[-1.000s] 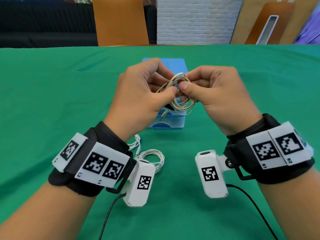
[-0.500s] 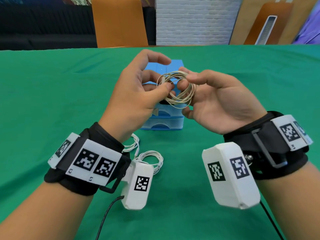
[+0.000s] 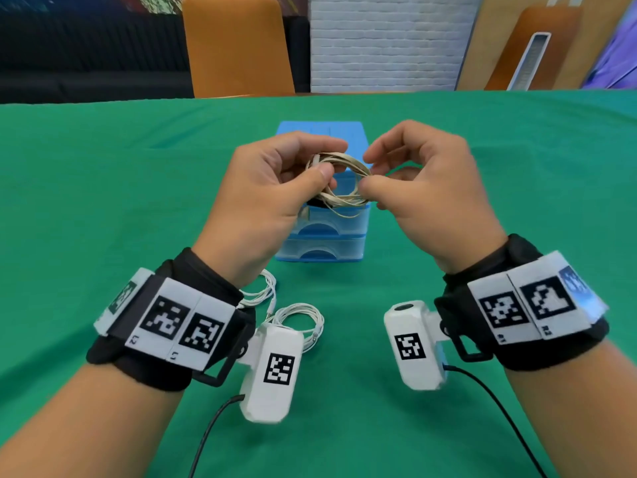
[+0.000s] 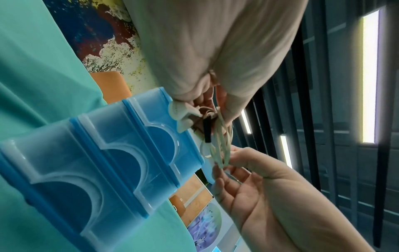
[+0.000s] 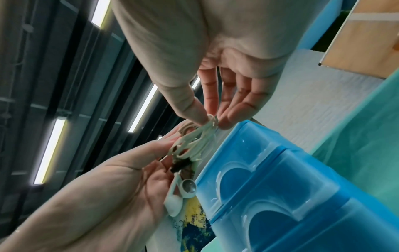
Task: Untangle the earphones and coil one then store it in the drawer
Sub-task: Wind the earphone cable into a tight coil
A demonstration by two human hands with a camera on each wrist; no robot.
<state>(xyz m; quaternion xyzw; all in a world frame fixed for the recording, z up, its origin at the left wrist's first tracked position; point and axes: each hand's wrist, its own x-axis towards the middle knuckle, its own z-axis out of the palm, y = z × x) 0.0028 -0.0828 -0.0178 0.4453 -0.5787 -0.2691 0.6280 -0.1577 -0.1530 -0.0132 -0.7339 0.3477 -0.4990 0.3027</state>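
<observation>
The drawers (image 3: 322, 232) are standing mid-worktop (image 3: 103, 201), directly under the raised hands and blocking the way down. A white earphone (image 3: 296, 313) is lying near, just below the left wrist. Bare cloth is stretching wide left, right and beyond the drawers.

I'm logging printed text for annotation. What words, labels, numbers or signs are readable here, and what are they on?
"L2": tiny print under a square marker on the left wristband; this reading is uncertain.
The other tiny prints on the left wristband and the right wristband are too blurred to read.
Square black-and-white coded markers on both wristbands and on both wrist camera housings: patterns only, no words.
Blue drawer unit: no label visible.
</observation>
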